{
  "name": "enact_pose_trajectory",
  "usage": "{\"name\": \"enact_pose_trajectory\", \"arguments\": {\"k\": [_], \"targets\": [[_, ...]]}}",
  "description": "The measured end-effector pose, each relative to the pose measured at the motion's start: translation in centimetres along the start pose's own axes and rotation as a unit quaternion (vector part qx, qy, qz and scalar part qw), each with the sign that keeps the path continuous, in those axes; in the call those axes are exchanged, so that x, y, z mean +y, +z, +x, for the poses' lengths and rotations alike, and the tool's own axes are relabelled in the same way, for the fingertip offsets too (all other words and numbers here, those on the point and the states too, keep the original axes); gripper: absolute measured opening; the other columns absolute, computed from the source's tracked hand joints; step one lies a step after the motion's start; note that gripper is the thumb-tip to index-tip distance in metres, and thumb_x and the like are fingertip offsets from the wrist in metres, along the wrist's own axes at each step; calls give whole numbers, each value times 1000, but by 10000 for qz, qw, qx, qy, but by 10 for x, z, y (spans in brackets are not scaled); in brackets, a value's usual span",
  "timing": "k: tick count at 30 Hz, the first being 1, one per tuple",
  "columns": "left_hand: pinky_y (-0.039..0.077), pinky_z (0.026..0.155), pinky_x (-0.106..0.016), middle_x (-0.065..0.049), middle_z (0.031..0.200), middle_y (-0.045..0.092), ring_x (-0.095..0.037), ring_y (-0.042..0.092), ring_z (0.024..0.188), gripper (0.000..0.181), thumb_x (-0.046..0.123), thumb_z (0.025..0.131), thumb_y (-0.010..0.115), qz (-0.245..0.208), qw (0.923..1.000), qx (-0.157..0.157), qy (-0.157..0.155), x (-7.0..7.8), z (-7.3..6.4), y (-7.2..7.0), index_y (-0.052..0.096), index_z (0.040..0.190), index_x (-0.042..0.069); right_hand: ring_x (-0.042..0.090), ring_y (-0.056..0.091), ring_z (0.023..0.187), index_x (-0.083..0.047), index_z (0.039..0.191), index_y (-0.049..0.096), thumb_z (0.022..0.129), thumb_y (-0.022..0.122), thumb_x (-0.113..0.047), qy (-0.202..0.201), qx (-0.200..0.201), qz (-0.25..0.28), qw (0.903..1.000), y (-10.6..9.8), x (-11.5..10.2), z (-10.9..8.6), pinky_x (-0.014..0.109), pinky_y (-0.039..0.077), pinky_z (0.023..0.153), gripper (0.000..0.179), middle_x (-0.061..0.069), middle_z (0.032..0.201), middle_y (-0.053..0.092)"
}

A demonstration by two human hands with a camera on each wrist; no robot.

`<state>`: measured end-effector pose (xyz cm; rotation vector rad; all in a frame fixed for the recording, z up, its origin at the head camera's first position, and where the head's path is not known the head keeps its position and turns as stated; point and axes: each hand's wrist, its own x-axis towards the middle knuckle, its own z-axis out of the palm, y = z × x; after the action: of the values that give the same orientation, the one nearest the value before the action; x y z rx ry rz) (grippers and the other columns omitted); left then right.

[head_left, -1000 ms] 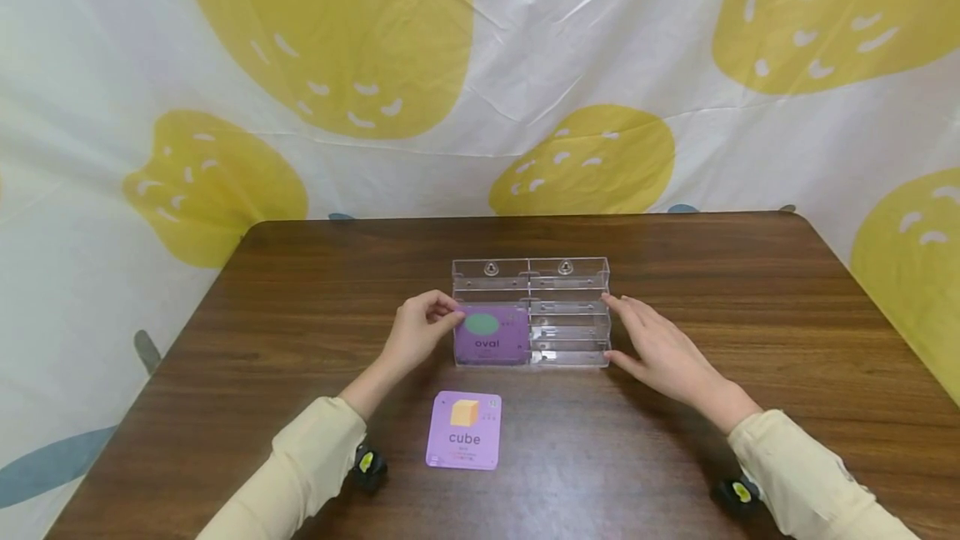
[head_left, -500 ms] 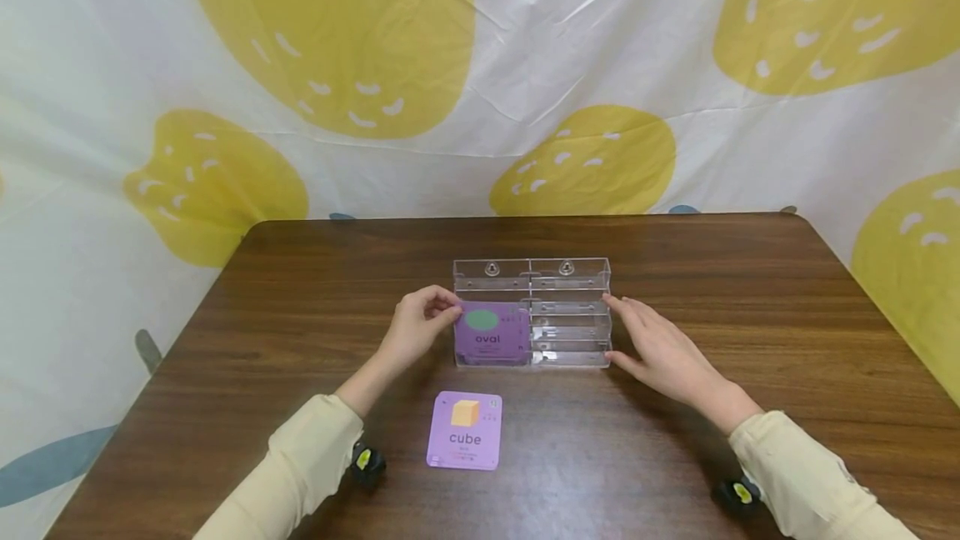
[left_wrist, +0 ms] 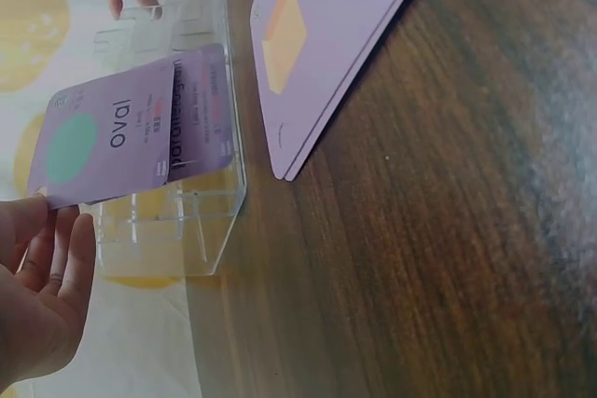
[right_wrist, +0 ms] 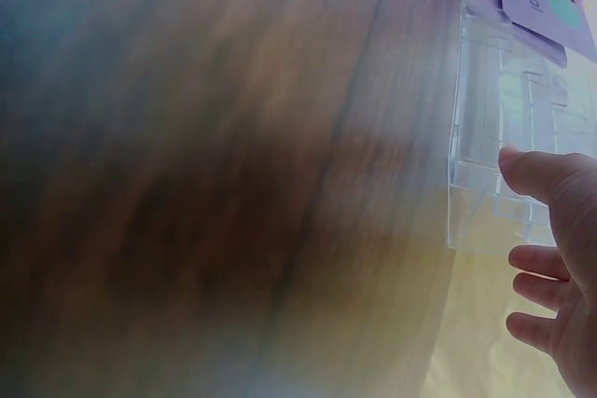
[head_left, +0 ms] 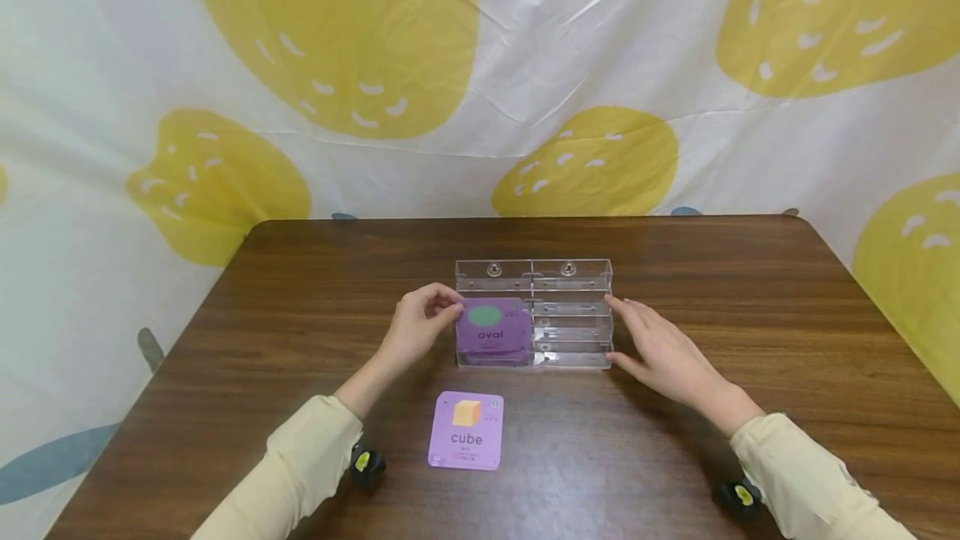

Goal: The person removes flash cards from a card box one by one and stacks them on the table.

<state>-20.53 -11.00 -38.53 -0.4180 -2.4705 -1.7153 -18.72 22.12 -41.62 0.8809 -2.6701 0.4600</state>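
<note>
My left hand (head_left: 417, 325) pinches the corner of a purple "oval" card (head_left: 491, 335) between thumb and fingertips. Behind it stands a clear plastic card rack (head_left: 572, 332) with two columns of stepped slots. In the left wrist view, a "parallelogram" card (left_wrist: 207, 109) sits in the rack's front left slot, partly covered by the oval card (left_wrist: 103, 142). My right hand (head_left: 663, 348) rests its thumb and index fingertip along the rack's right side, fingers fairly straight. A small stack of purple cards topped by "cube" (head_left: 466, 432) lies in front of the rack.
The brown wooden table (head_left: 615, 457) runs back to a white curtain (head_left: 495, 65) printed with yellow fruit. Dark wrist-worn devices hang under both cream sleeves (head_left: 315, 448).
The oval card has risen a little in my left hand, uncovering more of the card in the front left slot. My right hand stays at the rack's side.
</note>
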Motion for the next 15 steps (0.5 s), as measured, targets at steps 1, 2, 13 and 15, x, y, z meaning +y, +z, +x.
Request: {"name": "enact_pose_trajectory", "arguments": {"k": [1,2,13,15], "targets": [[52,60,-36,-19,80,63,-23,57,65,8,-2,83,60,-4,10000,1,-4,5,-2,0,61,90,-7,41,43,116,3,134,32,77,72,-20,0,-5,-5,10000,0,0,0,52,35,96,73,24,128,45],[52,62,-40,-20,81,63,-26,57,66,9,-3,84,60,-30,10000,4,-11,8,-2,-1,61,90,-8,41,43,116,4,134,32,77,72,-19,-4,-5,-6,10000,0,0,0,52,35,96,73,24,128,45],[49,62,-20,-12,82,64,-15,57,71,8,-1,83,61,79,9999,-82,100,5,-9,2,63,90,-2,40,43,116,3,134,33,76,73,-20,-17,60,-32,10000,0,0,0,51,36,95,74,24,127,46],[49,64,-20,-12,83,64,-13,57,72,8,-1,84,61,80,9998,-143,96,7,-13,2,63,91,-2,40,44,116,3,133,33,75,73,-20,-42,81,-37,10000,1,0,0,51,36,95,74,25,126,47]]}}
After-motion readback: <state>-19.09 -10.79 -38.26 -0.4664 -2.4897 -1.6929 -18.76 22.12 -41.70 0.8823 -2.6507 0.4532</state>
